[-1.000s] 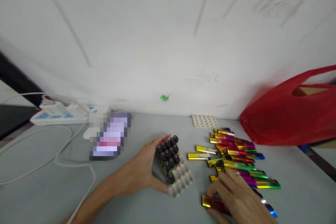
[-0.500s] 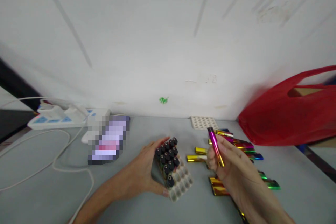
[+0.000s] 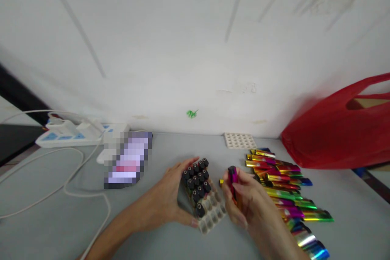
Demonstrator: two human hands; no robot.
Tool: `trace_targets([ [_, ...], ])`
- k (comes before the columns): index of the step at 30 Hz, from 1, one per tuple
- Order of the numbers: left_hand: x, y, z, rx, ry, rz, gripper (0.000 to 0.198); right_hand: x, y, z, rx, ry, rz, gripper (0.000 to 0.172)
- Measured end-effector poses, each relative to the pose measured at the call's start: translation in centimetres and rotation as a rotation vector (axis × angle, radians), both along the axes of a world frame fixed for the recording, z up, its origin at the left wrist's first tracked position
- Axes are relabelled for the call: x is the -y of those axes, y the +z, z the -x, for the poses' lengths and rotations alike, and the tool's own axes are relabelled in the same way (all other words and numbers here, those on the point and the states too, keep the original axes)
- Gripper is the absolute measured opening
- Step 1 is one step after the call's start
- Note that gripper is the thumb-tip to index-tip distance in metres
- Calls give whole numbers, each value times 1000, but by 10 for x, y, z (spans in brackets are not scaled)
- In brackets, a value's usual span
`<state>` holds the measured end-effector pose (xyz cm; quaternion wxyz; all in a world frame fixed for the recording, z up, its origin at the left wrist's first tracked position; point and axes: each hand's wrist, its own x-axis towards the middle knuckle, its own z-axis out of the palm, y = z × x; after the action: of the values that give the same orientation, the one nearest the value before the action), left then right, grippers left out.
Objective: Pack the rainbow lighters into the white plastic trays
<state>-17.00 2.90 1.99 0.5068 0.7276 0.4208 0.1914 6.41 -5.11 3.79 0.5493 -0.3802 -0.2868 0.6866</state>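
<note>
Two hands are busy: your left hand (image 3: pixel 166 197) clasps the left side of the tray (image 3: pixel 210 221) on the bench (image 3: pixel 166 150); your right hand (image 3: pixel 254 199) pinches a magenta stick (image 3: pixel 233 180), black end up, just beside the tray's bare cells. A loose left grip could let the tray skid; a careless swing could knock the black tops (image 3: pixel 195 178). Compared with half a second ago, the stick is nearer the tray, away from the pile (image 3: pixel 283 189).

Phone (image 3: pixel 129 160) lies left of nearer tray (image 3: pixel 211 215); bag (image 3: pixel 338 136) right.
</note>
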Motion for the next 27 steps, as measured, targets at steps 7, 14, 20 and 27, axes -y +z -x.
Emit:
trace_targets([
  [7, 0, -2, 1, -14, -21, -1, 141, 1, -18, 3, 96, 72, -27, 44],
  [14, 1, 3, 1, -57, -14, -4, 140, 1, -20, -1, 76, 29, 26, 49],
  [20, 2, 3, 2, -87, -21, -14, 139, -1, -11, -2, 36, -59, 9, 47],
  [27, -2, -7, 3, -47, -12, -34, 140, -6, -19, -6, -239, 186, 88, 67],
])
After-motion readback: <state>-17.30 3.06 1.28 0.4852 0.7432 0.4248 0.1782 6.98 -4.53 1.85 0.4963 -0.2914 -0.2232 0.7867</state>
